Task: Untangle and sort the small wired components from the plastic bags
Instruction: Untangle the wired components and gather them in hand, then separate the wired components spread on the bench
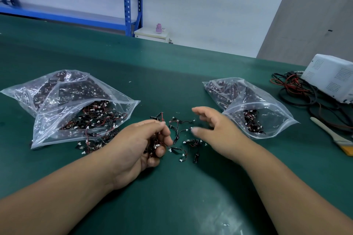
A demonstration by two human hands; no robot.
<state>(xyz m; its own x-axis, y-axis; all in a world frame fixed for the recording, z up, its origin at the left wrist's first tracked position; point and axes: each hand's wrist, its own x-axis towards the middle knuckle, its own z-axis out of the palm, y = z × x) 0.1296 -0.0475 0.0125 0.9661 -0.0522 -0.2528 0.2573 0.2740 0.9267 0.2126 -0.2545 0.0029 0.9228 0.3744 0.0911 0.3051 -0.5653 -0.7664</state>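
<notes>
Head view is showing both bare hands working over a green table mat (172, 74). The left hand (137, 145) is curling its fingers (162, 137) and thumb around a tangled clump of wired components (155, 144): black pieces with red and black leads and white plugs, sitting inside that grip. The right hand (215, 129) is hovering with its fingers (202, 111) loosely spread and gripping nothing; their tips are blurred. Loose components (181, 135) are lying on the mat between the two sets of fingers and just beneath the right fingertips.

Beyond the left knuckles, the left plastic bag (76, 116) is lying with its mouth open toward the hand. It is full of the same parts, and some are spilling out beside the left wrist. A second bag (38, 89) is lying partly behind it. Just past the back of the right hand, the right plastic bag (254, 108) is lying open-mouthed, also holding components. Farther out from the right fingers, a brush (332, 135), a coil of cables (298, 89) and a white box (332, 78) are sitting on the mat.
</notes>
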